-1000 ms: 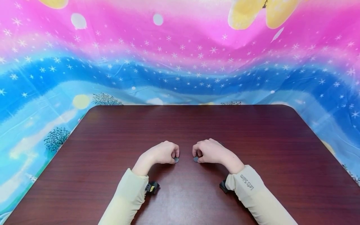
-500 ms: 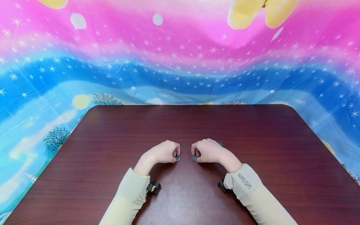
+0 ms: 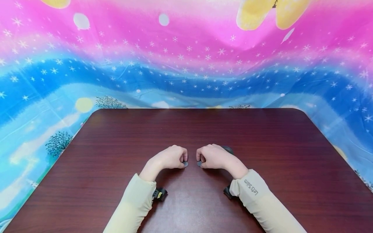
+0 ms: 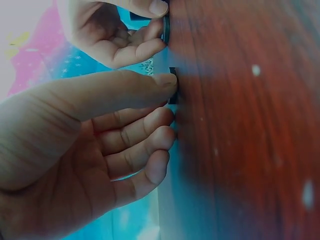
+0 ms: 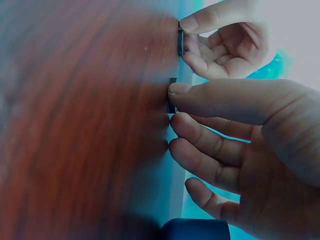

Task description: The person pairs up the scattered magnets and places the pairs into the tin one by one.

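Two small flat grey discs lie on the brown table, coin-like, their faces plain. My left hand pinches the left disc by its outer side, thumb in front and fingers curled behind. The right disc is gripped the same way by my right hand. A narrow strip of table separates the discs. Seen edge-on in the left wrist view, the left disc shows as a thin dark slab under the thumb. The right wrist view has the right disc low against the tabletop, partly covered by the thumb.
Behind my right hand a dark rounded object stands on the table, mostly covered by the hand; its dark curved side shows in the right wrist view. A printed cloth hangs past the table's far edge.
Both hands have slid inward with their discs, narrowing the gap between them; the right hand moved a bit more. More of the dark object behind the right hand now shows.
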The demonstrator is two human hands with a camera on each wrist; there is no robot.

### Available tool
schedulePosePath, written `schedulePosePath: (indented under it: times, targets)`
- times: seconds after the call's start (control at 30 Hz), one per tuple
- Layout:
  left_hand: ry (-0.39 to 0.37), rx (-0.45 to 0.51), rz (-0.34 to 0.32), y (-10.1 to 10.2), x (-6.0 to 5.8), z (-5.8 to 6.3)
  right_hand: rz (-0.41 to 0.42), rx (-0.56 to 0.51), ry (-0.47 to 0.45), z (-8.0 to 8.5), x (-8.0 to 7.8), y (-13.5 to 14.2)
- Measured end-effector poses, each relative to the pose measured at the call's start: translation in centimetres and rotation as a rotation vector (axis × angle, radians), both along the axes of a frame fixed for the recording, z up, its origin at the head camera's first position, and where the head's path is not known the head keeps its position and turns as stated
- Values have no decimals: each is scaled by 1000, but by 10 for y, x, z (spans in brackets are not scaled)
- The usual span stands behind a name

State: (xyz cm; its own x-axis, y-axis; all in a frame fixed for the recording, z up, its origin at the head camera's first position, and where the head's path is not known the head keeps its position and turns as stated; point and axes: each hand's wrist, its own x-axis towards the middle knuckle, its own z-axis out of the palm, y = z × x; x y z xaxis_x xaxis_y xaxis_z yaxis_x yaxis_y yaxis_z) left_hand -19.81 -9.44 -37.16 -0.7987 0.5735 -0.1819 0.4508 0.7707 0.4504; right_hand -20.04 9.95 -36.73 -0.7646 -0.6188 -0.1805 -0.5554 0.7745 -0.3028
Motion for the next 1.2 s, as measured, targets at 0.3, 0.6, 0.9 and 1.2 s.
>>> schedulePosePath:
  times: [0.3, 0.6, 0.9, 1.2]
  targets:
    - [-1, 10, -13, 2, 0, -1, -4, -26, -31, -3, -2, -2]
    - [18, 24, -6, 6, -1, 1, -23, -50, -51, -3, -3, -3]
    - [39, 21, 0, 11, -1, 1, -32, -80, -60, -4, -4, -8]
    - [41, 17, -1, 13, -2, -1, -55, -100, -77, -4, -3, -10]
